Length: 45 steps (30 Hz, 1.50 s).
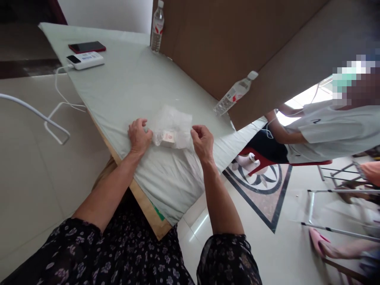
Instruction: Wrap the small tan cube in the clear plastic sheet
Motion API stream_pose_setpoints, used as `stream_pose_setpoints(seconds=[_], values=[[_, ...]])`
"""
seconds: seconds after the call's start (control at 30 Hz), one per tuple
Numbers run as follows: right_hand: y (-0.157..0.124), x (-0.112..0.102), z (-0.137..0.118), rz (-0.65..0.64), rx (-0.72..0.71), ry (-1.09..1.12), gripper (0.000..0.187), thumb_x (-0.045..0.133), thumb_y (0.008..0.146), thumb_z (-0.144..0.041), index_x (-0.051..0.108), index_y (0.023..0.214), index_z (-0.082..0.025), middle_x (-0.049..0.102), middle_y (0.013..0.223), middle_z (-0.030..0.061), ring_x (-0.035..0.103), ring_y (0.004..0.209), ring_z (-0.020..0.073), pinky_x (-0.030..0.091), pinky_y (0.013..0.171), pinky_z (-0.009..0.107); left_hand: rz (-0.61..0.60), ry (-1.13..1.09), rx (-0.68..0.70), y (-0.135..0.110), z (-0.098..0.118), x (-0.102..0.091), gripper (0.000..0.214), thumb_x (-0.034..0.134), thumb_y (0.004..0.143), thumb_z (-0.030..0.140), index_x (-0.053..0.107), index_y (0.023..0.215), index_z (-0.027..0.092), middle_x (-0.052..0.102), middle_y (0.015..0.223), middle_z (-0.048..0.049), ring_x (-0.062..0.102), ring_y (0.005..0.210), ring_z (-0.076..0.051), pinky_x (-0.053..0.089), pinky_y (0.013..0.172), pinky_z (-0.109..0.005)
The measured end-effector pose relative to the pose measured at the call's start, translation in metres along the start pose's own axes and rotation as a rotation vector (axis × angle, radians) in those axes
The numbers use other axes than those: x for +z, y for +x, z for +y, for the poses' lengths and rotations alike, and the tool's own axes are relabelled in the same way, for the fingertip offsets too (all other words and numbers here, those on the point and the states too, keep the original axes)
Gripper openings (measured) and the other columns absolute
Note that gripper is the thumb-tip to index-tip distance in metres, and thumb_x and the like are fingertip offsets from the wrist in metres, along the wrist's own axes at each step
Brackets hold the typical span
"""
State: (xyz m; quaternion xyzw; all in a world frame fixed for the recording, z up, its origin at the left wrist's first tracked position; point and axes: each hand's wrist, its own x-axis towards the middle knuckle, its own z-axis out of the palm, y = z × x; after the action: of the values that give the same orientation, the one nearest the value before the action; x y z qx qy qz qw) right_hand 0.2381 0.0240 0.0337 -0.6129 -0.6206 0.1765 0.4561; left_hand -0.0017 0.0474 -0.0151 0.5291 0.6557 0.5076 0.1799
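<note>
A sheet of translucent bubble wrap (pixel 173 118) lies on the cloth-covered table in front of me. Within its near part sits a small pale box (pixel 168 137) with reddish print, partly veiled by the plastic. My left hand (pixel 139 136) rests at the left side of the wrap, fingers bent, a gap between index finger and thumb, the thumb close to the plastic. On the other side, my right hand (pixel 203 142) pinches the right edge of the wrap between thumb and forefinger.
A white power bank (pixel 86 60) with a cable and a phone (pixel 87 47) lie far left. One bottle (pixel 157 27) stands by the large brown board (pixel 213 43); another bottle (pixel 234 96) appears tilted near its right end. A person (pixel 332 126) sits at right.
</note>
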Motion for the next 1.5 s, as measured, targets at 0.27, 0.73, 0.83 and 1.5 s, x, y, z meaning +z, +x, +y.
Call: stream_pose_setpoints(seconds=[0.27,0.73,0.83,1.5], values=[[0.004,0.018,-0.015,-0.258,-0.057,-0.039,0.049,0.067,0.088,-0.059,0.072,0.115,-0.018,0.077,0.12,0.0131,0.07,0.106,0.0265,0.055,0.095,0.043,-0.253,0.033,0.552,-0.014,0.048,-0.032,0.03,0.054,0.092,0.025,0.067,0.119,0.022,0.072,0.127,-0.0097,0.055,0.136,-0.03,0.035,0.122,-0.048],[-0.057,-0.016,-0.021,-0.663,-0.384,-0.026,0.03,0.056,0.087,-0.009,0.079,0.092,-0.027,0.08,0.106,0.003,0.072,0.105,0.0207,0.054,0.101,0.04,-0.648,0.631,0.278,0.006,0.054,-0.061,0.066,0.024,0.109,0.049,0.076,0.086,0.016,0.078,0.102,-0.0173,0.066,0.112,-0.037,0.042,0.103,-0.056],[-0.07,-0.023,-0.017,-0.738,-0.41,-0.098,0.022,0.062,0.09,-0.014,0.08,0.097,-0.025,0.08,0.11,0.0055,0.072,0.108,0.0235,0.052,0.102,0.044,-0.632,0.661,0.269,0.007,0.05,-0.06,0.055,0.038,0.104,0.048,0.08,0.089,0.016,0.078,0.108,-0.0185,0.063,0.114,-0.04,0.042,0.102,-0.058],[-0.031,0.015,-0.021,-0.353,-0.178,-0.253,0.042,0.067,0.088,-0.025,0.068,0.13,-0.02,0.07,0.137,0.0137,0.071,0.104,0.0244,0.057,0.099,0.043,-0.859,0.83,0.301,0.009,0.063,-0.069,0.056,0.043,0.097,0.063,0.078,0.112,0.022,0.082,0.112,-0.0133,0.074,0.111,-0.035,0.046,0.097,-0.042]])
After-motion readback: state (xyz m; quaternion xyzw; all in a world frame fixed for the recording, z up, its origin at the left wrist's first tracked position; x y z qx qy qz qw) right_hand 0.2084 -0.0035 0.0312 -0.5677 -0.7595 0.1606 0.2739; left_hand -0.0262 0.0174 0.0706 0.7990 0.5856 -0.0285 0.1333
